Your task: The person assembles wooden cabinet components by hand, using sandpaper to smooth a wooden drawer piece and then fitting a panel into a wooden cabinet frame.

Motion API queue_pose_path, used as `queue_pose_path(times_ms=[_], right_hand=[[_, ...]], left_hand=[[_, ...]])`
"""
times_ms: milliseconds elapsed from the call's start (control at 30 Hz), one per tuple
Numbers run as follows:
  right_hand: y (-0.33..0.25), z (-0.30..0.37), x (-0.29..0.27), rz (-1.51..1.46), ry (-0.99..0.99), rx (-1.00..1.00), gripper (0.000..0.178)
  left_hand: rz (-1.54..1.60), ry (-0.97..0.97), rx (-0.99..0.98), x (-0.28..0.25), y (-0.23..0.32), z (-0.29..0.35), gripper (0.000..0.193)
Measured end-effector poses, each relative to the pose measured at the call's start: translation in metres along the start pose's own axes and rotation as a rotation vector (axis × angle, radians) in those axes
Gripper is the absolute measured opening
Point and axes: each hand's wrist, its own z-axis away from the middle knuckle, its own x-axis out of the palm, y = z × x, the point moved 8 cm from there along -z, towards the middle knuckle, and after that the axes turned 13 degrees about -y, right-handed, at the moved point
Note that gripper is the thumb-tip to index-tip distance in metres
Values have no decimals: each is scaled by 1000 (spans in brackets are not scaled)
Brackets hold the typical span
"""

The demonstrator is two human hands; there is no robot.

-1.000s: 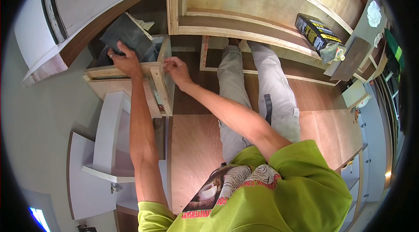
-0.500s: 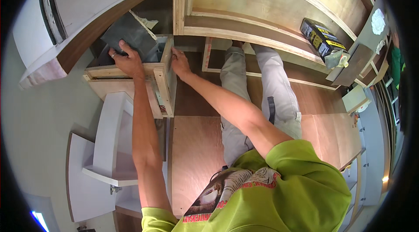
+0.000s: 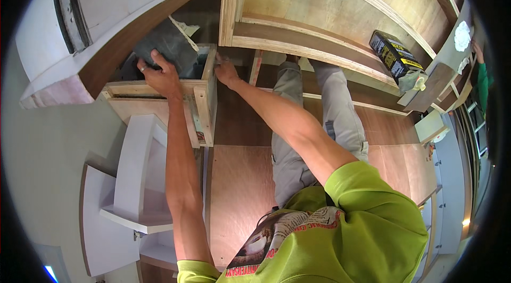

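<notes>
A smooth dark grey sheet slants in the top of a wooden box frame at the upper left. Ragged cream material lines the sheet's far edge. My left hand grips the sheet at its near left edge, thumb on its face and the other fingers partly hidden. At the frame's right side, my right hand pinches the top rail's edge between curled fingers, its fingertips partly out of sight.
Overhanging the box on the left is a white panel with a brown edge. A plywood cabinet frame spans the upper middle, holding a black and yellow can. White cabinet parts stand lower left. Another person's green sleeve shows far right.
The view has shifted slightly, so the scene sits a little further right and lower. Both hands keep their places on the sheet and the box frame.
</notes>
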Motion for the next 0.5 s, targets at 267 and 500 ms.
queue_pose_path(times_ms=[267, 500], right_hand=[[-1, 14, -3, -77, 81, -103, 46], [50, -48, 9, -484, 59, -139, 30]], left_hand=[[-32, -17, 20, -2, 9, 0, 49], [-85, 9, 17, 0, 9, 1, 49]])
